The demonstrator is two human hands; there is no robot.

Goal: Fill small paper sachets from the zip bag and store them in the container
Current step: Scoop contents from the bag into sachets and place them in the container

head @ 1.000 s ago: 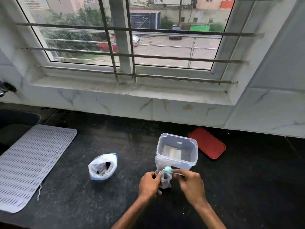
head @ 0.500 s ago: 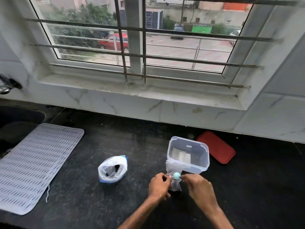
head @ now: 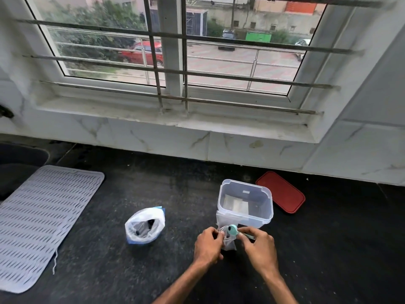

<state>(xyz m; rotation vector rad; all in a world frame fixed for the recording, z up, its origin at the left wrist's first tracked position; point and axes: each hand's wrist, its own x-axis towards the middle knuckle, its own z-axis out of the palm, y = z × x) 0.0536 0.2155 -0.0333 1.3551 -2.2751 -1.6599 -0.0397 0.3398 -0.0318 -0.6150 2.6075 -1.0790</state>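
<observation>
A small white paper sachet [head: 229, 244] stands on the black counter just in front of the clear plastic container [head: 245, 205]. My left hand [head: 207, 244] pinches the sachet's left top edge. My right hand [head: 259, 246] holds a small teal spoon [head: 232, 229], its bowl over the sachet's mouth with something dark in it. Flat pale sachets lie inside the container. The open zip bag [head: 145, 228] with dark bits inside stands to the left, apart from both hands.
The red lid [head: 280, 195] lies flat behind and right of the container, near the wall. A pale perforated mat [head: 41, 220] covers the counter at the left, beside a dark sink [head: 19, 159]. A marble sill and barred window rise behind.
The view has shifted, so everything sits further right and lower. The spoon's bowl still hovers at the sachet's mouth, and both hands stay on the sachet and spoon.
</observation>
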